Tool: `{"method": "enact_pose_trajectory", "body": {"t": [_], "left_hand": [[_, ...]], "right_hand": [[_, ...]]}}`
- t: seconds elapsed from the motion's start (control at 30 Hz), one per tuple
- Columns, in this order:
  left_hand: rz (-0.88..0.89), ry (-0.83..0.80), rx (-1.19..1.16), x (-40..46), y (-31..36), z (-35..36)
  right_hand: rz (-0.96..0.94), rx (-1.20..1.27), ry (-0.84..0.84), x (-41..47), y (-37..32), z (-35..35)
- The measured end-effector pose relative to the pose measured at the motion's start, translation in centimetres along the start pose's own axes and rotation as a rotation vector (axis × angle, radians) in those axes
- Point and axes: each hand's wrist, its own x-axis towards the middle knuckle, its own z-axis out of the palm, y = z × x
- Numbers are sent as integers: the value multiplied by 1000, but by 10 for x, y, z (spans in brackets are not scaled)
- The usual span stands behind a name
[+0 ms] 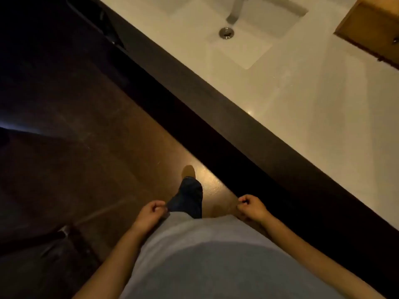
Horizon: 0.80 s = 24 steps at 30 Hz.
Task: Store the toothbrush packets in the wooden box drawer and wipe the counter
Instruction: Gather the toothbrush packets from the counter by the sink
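Note:
A white counter point(313, 100) runs diagonally across the upper right, with a dark front edge. The wooden box point(371, 24) sits on it at the top right corner, partly cut off, a small metal knob on its front. No toothbrush packets or cloth are in view. My left hand point(151, 212) and my right hand point(250, 206) hang low in front of my grey shirt, both with fingers curled closed and nothing in them, well away from the counter.
A rectangular sink point(244, 46) with a metal drain point(226, 32) and a faucet point(235, 9) is set into the counter left of the box. A dark brown floor point(97, 147) spreads to the left. My leg and shoe point(189, 171) step forward.

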Motion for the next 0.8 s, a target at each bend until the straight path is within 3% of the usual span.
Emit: {"method": "enact_pose_trajectory", "body": {"t": [0.23, 0.47, 0.8], "left_hand": [[-68, 222, -228, -27, -51, -46], [-194, 236, -417, -21, -103, -89], [-180, 221, -411, 32, -89, -259]], "right_hand": [[-114, -204, -141, -3, -56, 24], [-30, -235, -164, -2, -105, 86], [-69, -374, -90, -1, -210, 202]]}}
